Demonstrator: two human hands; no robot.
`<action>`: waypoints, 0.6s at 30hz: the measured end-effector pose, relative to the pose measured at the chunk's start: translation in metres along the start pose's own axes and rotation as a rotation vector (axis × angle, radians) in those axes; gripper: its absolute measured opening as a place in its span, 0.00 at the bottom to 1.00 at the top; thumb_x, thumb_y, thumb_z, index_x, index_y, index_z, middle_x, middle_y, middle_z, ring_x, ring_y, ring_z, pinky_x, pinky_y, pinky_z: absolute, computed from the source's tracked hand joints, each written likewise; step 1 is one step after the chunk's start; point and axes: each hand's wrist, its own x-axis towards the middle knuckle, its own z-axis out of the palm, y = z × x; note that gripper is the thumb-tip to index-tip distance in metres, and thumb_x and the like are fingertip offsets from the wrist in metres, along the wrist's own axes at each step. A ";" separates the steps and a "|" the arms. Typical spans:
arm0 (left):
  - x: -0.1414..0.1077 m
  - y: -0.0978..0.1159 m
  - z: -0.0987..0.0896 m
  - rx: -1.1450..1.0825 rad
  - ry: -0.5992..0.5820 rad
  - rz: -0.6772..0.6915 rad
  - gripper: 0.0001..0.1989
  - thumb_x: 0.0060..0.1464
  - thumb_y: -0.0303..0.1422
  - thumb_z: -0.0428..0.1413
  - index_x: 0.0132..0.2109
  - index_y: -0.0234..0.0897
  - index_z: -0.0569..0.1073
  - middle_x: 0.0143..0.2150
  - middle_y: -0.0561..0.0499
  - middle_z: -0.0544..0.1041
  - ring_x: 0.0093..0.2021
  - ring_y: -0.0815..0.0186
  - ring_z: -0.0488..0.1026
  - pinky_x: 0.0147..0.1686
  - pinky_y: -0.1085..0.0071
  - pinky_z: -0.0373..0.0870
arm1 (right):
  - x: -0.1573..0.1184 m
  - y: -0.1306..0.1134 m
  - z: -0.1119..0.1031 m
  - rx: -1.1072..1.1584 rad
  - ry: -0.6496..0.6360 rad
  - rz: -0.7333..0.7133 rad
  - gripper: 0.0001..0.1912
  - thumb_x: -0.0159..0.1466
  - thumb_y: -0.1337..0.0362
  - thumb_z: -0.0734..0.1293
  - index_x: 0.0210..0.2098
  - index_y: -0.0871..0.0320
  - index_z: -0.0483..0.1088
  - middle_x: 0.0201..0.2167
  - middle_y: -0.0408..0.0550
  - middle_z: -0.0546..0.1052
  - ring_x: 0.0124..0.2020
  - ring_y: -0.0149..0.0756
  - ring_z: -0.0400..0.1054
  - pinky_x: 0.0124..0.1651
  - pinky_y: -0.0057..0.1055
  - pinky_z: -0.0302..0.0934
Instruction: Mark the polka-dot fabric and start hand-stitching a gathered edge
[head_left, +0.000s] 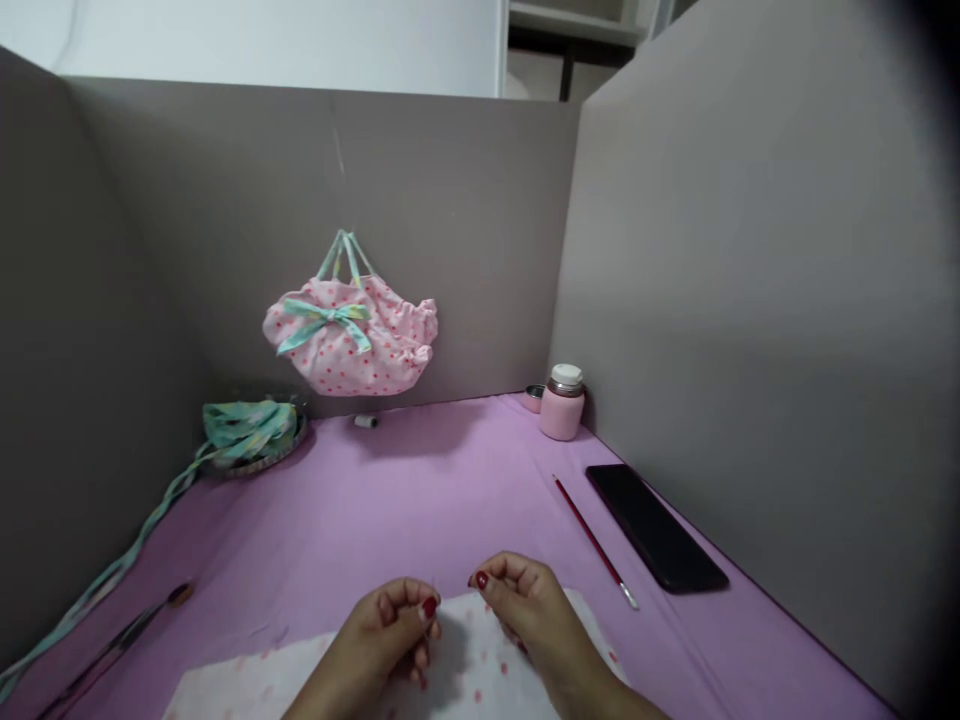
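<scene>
My left hand (397, 630) is closed in a pinch, thumb against the index finger. A faint thin line seems to rise from its fingertips, too small to name. A short gap away, my right hand (529, 620) also pinches, and whatever its fingertips hold is too fine to make out. Both hands are above a white cloth with pinkish-red spots (491, 685), which lies at the near edge of the table.
Ahead hangs a pink dotted fabric piece (360, 345) with a green bow. Green fabric strips (251, 430) lie in a dish at left, one trailing nearward past a brush-like tool (112, 650). A spool (366, 422), pink jar (562, 405), pencil (596, 540) and phone (654, 525) surround the workspace.
</scene>
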 end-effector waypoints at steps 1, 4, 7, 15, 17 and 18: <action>-0.005 -0.005 -0.002 -0.013 0.009 -0.004 0.22 0.33 0.46 0.64 0.29 0.35 0.67 0.20 0.58 0.70 0.14 0.78 0.60 0.13 0.80 0.54 | -0.001 0.002 0.003 -0.036 -0.009 -0.005 0.16 0.52 0.55 0.70 0.25 0.63 0.67 0.15 0.37 0.61 0.16 0.21 0.48 0.19 0.21 0.41; -0.013 -0.012 -0.007 -0.033 0.037 0.052 0.19 0.37 0.44 0.64 0.30 0.34 0.69 0.21 0.56 0.71 0.15 0.77 0.62 0.14 0.81 0.55 | -0.003 0.003 0.014 -0.165 -0.060 -0.017 0.14 0.53 0.57 0.68 0.25 0.63 0.69 0.19 0.42 0.67 0.20 0.25 0.55 0.23 0.22 0.49; -0.015 -0.014 -0.010 -0.089 0.056 0.108 0.16 0.41 0.41 0.63 0.30 0.33 0.70 0.22 0.55 0.71 0.16 0.77 0.63 0.15 0.80 0.56 | -0.004 0.000 0.026 -0.310 -0.089 -0.021 0.12 0.54 0.59 0.67 0.25 0.64 0.71 0.19 0.43 0.67 0.21 0.26 0.56 0.24 0.23 0.50; -0.013 -0.026 -0.016 -0.067 -0.030 0.138 0.15 0.46 0.42 0.59 0.30 0.32 0.68 0.22 0.53 0.70 0.17 0.76 0.64 0.19 0.78 0.55 | 0.005 0.007 0.038 -0.541 -0.020 -0.076 0.14 0.55 0.59 0.62 0.27 0.65 0.73 0.14 0.39 0.59 0.18 0.26 0.50 0.20 0.23 0.45; -0.013 -0.027 -0.016 -0.048 -0.043 0.146 0.15 0.48 0.42 0.58 0.30 0.32 0.69 0.22 0.52 0.71 0.18 0.76 0.64 0.20 0.77 0.56 | 0.003 0.008 0.036 -0.573 -0.018 -0.087 0.15 0.55 0.59 0.62 0.26 0.65 0.73 0.13 0.38 0.57 0.17 0.25 0.48 0.20 0.23 0.43; -0.013 -0.028 -0.016 -0.055 -0.037 0.140 0.15 0.48 0.42 0.58 0.31 0.32 0.69 0.22 0.53 0.70 0.18 0.76 0.64 0.21 0.77 0.56 | 0.002 0.008 0.035 -0.593 -0.014 -0.101 0.14 0.55 0.59 0.62 0.26 0.65 0.73 0.13 0.38 0.56 0.17 0.25 0.48 0.20 0.23 0.43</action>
